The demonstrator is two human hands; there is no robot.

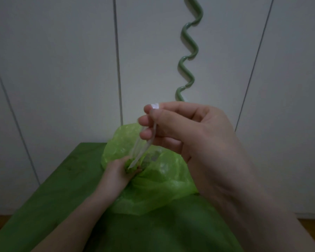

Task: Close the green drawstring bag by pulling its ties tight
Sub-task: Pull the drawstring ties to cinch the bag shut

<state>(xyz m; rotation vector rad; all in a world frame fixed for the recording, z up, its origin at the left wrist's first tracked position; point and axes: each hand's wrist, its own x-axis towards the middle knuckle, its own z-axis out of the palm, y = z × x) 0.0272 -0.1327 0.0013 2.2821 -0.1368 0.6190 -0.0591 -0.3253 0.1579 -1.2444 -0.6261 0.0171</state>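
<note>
1. Green drawstring bag (158, 180) mid-table on green table (49, 193), clear of left and far edges.
2. Right hand (185, 128) raised above bag, pinching pale ties (144, 142) taut.
3. Left hand (120, 170) clamped on gathered bag neck.
4. Open tabletop left and near.

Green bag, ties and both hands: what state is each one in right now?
Green bag: on the green table, neck gathered, a small opening left.
Ties: pale strip, drawn up from the neck.
Right hand: raised, pinching the ties.
Left hand: gripping the bag's neck.
</note>
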